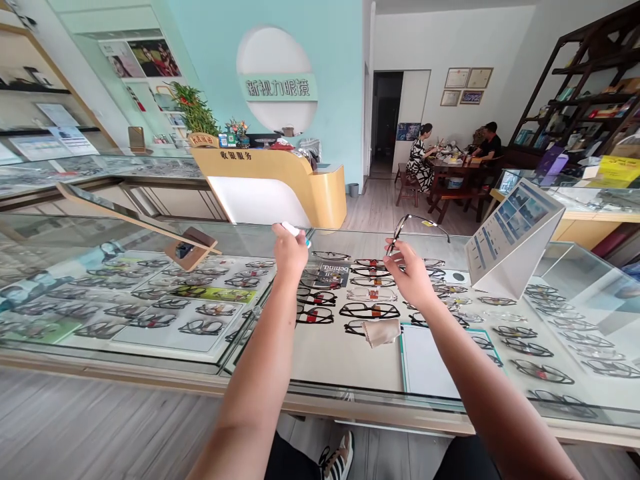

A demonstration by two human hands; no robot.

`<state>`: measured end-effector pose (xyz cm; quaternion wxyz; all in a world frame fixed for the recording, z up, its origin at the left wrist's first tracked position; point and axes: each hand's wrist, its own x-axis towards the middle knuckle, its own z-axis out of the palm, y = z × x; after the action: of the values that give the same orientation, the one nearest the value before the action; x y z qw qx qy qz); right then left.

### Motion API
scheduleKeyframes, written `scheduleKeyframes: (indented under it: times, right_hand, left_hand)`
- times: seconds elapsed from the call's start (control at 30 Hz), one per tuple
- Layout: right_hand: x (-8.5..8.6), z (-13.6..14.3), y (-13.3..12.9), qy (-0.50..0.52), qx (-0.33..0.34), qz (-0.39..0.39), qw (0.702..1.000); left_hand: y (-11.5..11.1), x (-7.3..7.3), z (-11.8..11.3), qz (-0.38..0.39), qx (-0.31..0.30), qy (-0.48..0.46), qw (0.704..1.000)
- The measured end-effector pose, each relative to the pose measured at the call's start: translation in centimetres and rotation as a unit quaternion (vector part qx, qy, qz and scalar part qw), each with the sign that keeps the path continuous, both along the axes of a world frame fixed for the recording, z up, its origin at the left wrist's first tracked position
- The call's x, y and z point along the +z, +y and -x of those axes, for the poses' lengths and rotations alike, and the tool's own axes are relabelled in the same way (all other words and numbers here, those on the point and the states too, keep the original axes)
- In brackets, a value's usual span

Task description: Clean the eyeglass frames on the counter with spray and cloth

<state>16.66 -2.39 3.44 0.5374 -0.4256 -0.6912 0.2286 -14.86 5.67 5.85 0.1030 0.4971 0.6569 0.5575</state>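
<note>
Your 2 bare forearms [263,373] lie nearest, extended over the straight front edge of the clear-glass display counter [345,400]. Past that edge, a crumpled beige cloth [383,332] partly covers 1 black spectacle frame, presumably left there for easy reach.

Your right hand [407,270] pinches a thin dark eyeglass frame [397,232] near 1 end, thumb against fingers, raised above the glass; the grip appears chosen to leave the rest untouched. Your left hand [291,257] is curled around a small white object with a blue part [289,229]; your fingers hide too much to identify it.

Working room lies between your 2 hands. Lateral limits noted: at left, a tilted wood-edged panel [113,207] on a brown wooden base [203,248]; at right, a white wedge-shaped printed stand [517,240]. Beyond the counter's back edge stands a curved yellow-and-white desk [327,200], well apart from your hands.
</note>
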Motion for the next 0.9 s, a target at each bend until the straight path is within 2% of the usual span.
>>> scheduleKeyframes:
  times: [0.03, 0.1, 0.17, 0.27, 0.47, 0.53, 0.63, 0.77, 0.9]
  right_hand:
    - [0.1, 0.1, -0.1, 0.011, 0.002, 0.006, 1.0]
    - [0.3, 0.1, -0.1, 0.04, 0.021, 0.025, 0.999]
    - [0.4, 0.1, -0.2, 0.071, 0.056, 0.05, 0.995]
    - [0.7, 0.1, -0.3, 0.094, 0.109, 0.077, 0.987]
    - [1.3, -0.1, -0.7, 0.115, 0.152, 0.103, 0.976]
    - [1.5, -0.1, -0.8, 0.124, 0.162, 0.112, 0.973]
    - [1.6, -0.1, -0.9, 0.124, 0.166, 0.117, 0.971]
    - [1.8, -0.1, -1.0, 0.124, 0.162, 0.125, 0.971]
    - [1.9, 0.2, -1.3, 0.127, 0.175, 0.145, 0.966]
  left_hand:
    - [-0.2, 0.3, -0.8, -0.058, -0.06, -0.034, 0.996]
    - [-0.7, 0.6, -2.6, -0.125, -0.204, -0.131, 0.962]
    - [-1.3, 0.6, -4.6, -0.118, -0.32, -0.223, 0.913]
    - [-2.3, 0.3, -7.2, -0.061, -0.421, -0.317, 0.848]
    - [-3.9, 0.2, -9.2, 0.05, -0.501, -0.405, 0.763]
    - [-4.2, 0.2, -9.4, 0.048, -0.513, -0.401, 0.757]
    - [-4.4, 0.0, -9.6, 0.044, -0.522, -0.374, 0.765]
    - [-4.2, -0.2, -9.4, 0.076, -0.528, -0.351, 0.769]
    - [-4.1, 0.2, -9.1, 0.114, -0.535, -0.403, 0.734]
